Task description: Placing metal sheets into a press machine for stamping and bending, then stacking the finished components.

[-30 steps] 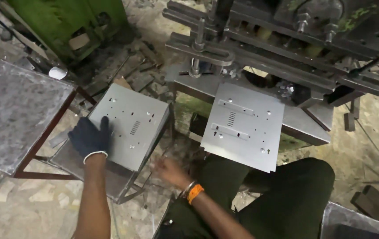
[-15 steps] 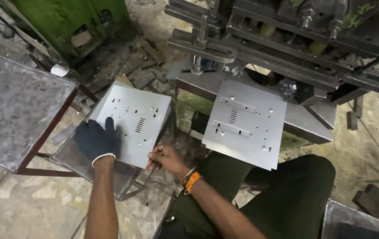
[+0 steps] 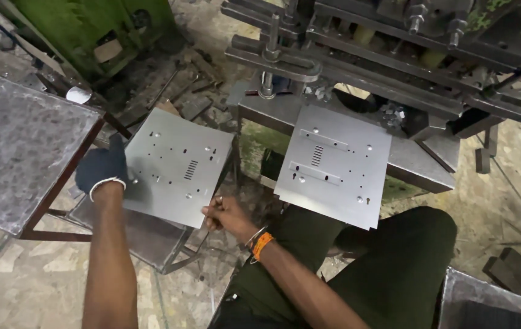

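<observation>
My left hand [image 3: 103, 169], in a dark glove, grips the left edge of a grey punched metal sheet [image 3: 178, 164]. My bare right hand [image 3: 227, 213], with an orange wristband, pinches the same sheet at its near right corner. The sheet is lifted and tilted above a stack of similar sheets on a low stand [image 3: 151, 240]. A second punched sheet [image 3: 336, 161] lies on the bed of the grey press machine [image 3: 394, 49], in front of my knees.
A mottled metal-topped table [image 3: 20, 149] with a red-brown frame stands at the left. A green machine [image 3: 90, 24] is at the back left, with scrap pieces on the floor [image 3: 175, 79]. Another metal surface [image 3: 492, 301] shows at the lower right corner.
My right hand has moved from the floor side up to the sheet's near corner. Both hands have raised the sheet off the stack and shifted it slightly right.
</observation>
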